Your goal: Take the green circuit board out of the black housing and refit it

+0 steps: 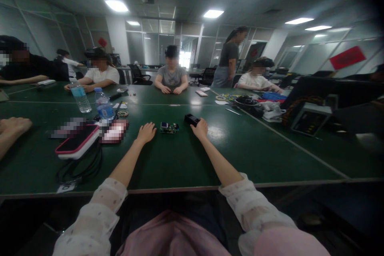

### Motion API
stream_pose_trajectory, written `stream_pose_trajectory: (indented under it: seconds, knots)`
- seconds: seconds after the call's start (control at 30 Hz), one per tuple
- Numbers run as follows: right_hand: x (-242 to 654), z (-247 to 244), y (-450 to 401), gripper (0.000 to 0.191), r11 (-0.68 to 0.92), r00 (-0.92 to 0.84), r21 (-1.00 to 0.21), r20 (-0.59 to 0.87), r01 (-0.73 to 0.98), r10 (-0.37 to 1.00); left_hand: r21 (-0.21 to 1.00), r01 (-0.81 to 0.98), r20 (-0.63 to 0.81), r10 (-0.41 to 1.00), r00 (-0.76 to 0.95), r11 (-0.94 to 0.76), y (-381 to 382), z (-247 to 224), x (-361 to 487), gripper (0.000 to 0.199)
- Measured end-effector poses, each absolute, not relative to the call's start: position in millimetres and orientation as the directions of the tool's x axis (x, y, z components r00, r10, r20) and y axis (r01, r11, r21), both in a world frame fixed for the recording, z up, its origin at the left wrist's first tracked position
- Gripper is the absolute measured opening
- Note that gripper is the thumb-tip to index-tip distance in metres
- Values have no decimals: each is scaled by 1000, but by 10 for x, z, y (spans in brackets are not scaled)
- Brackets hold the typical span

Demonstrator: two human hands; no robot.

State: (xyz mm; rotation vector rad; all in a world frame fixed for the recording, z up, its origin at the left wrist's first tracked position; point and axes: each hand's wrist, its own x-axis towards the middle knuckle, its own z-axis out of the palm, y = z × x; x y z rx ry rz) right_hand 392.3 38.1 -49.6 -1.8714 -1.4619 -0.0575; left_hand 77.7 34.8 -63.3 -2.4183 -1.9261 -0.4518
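A small green circuit board (168,128) with a little screen lies on the green table between my hands. My left hand (147,132) rests flat on the tabletop just left of the board, fingers stretched out and holding nothing. On the board's other side, my right hand (200,129) has its fingers around the near end of a black rectangular box-shaped object (192,119). That black object is at table level, a short way right of the board and apart from it. Its exact kind does not show.
To the left are a pink-edged phone (78,142), black cables (87,166) and two water bottles (104,106). A pen (233,111), a heap of cables (249,103) and a metal box (312,119) lie right. Several people sit around the table (180,164); another person's hand (15,126) is at far left.
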Motion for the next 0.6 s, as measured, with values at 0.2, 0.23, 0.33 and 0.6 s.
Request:
stream_pose_trajectory:
  seconds: [0.2, 0.23, 0.33, 0.6]
  knots:
    - [3931, -515, 393, 61, -69, 349, -530, 449, 845, 822, 170, 955, 232, 951, 203, -245, 339, -636, 770, 50]
    - [3932, -516, 395, 60, -65, 352, -536, 454, 842, 819, 170, 954, 231, 951, 204, -246, 339, -635, 769, 50]
    - [3935, -514, 403, 57, -47, 362, -559, 468, 828, 806, 173, 953, 229, 951, 207, -249, 337, -628, 768, 50]
    - [3984, -521, 447, 50, -6, 409, -638, 487, 770, 772, 174, 954, 234, 951, 201, -244, 334, -620, 776, 50]
